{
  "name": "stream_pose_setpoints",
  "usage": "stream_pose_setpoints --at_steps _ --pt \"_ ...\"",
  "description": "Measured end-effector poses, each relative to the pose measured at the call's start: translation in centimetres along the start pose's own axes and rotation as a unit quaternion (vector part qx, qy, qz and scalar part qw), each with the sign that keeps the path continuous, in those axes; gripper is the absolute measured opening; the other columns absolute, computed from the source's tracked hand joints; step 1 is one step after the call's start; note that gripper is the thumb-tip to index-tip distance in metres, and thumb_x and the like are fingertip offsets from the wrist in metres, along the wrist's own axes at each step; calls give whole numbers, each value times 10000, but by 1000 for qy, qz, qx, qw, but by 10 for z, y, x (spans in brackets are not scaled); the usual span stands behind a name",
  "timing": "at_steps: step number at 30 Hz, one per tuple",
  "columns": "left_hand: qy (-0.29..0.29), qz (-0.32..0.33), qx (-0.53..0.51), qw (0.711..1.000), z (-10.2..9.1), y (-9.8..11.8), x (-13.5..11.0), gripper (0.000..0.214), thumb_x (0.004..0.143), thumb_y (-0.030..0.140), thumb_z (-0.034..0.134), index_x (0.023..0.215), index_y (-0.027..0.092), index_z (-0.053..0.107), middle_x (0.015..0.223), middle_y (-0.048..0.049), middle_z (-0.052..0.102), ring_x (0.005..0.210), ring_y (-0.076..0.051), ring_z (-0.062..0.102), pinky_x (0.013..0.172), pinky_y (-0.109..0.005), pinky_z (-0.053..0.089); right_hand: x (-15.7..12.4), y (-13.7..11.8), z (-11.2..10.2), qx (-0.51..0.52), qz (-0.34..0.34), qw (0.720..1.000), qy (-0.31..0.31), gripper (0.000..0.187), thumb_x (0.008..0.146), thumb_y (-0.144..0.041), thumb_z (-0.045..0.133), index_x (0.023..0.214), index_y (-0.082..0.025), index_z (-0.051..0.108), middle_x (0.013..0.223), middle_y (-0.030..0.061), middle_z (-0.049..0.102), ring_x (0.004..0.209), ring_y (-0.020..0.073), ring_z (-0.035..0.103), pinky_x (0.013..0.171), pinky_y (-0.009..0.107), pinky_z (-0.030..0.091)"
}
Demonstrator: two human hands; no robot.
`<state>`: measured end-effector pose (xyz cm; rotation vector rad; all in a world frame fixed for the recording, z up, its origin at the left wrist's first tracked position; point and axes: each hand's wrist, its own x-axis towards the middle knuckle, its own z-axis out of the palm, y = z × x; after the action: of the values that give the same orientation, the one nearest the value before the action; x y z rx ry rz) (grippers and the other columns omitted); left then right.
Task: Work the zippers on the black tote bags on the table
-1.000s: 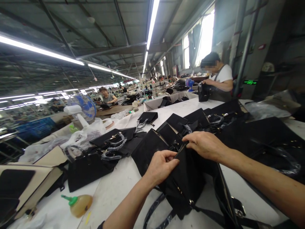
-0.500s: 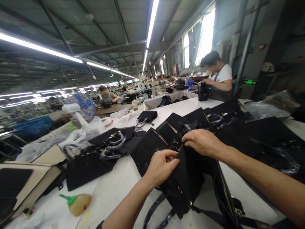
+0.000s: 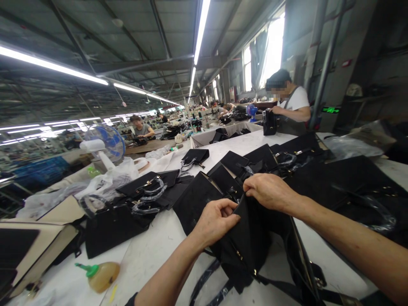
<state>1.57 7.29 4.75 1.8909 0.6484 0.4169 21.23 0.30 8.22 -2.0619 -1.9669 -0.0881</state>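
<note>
A black handbag [image 3: 251, 238] with gold-coloured hardware is held up in front of me, tilted over the white table. My left hand [image 3: 219, 216] pinches its upper edge between thumb and fingers. Close by on the right, my right hand [image 3: 266, 191] grips the same edge, its fingers curled over the top. Below hangs a plastic-wrapped handle [image 3: 207, 280], and a black strap with a metal buckle [image 3: 319, 282] trails at the right. The inside of the bag is mostly hidden from me.
More black handbags [image 3: 117, 229] lie to the left and beyond my hands. A green-capped glue bottle [image 3: 103, 276] rests on the white table [image 3: 143, 259]. Across the table a co-worker [image 3: 295, 102] handles a black bag. A blue fan [image 3: 108, 142] stands at left.
The view has shifted very slightly, so the table's things sit a little further left. Both hands keep their grip on the handbag's edge, almost unmoved.
</note>
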Motion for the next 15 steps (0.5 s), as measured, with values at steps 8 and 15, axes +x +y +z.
stream_pose_setpoints --at_steps 8,15 --pt "38 -18 16 999 7 6 44 262 693 353 670 826 128 667 632 5 583 524 -90 475 472 -206 325 -9 -2 0 -7 -12 1000 13 180 861 -204 535 910 -248 702 862 39 649 815 205 614 692 288 393" --pt "97 -19 73 992 20 17 29 114 660 236 597 624 134 632 539 7 565 481 -88 449 424 -205 286 -32 11 2 30 21 998 44 141 873 -201 553 897 -260 678 844 24 566 782 169 569 701 268 384"
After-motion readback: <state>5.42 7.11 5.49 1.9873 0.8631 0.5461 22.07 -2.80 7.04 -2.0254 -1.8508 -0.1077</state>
